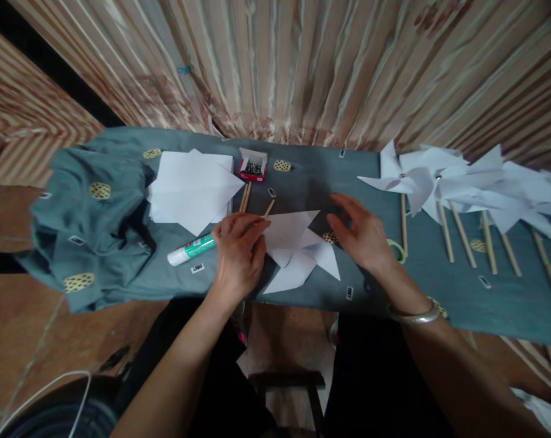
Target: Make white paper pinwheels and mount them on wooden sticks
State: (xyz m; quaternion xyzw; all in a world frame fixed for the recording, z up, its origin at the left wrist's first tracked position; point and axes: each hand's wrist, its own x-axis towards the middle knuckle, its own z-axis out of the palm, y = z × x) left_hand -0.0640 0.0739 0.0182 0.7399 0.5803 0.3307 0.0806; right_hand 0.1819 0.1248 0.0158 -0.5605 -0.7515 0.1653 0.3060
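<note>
A white paper pinwheel point(293, 264) lies in front of me on the cloth. The fingers of my left hand point(241, 249) are closed on its left edge. Just beyond that hand, the end of a thin wooden stick point(269, 208) shows by the pinwheel's upper edge; the rest of it is hidden. A green and white glue stick point(190, 249) lies left of my left hand, one end covered by it. My right hand point(357, 237) hovers right of the pinwheel, fingers apart and holding nothing. A roll of tape point(397, 250) sits partly behind the right wrist.
White paper sheets point(190, 182) are stacked at the left. Beside them stand a small red box point(253, 165) of metal pins and more wooden sticks point(245, 198). Several pinwheels on sticks point(462, 176) overlap at the right. Bunched grey-green cloth point(97, 225) covers the table's left end.
</note>
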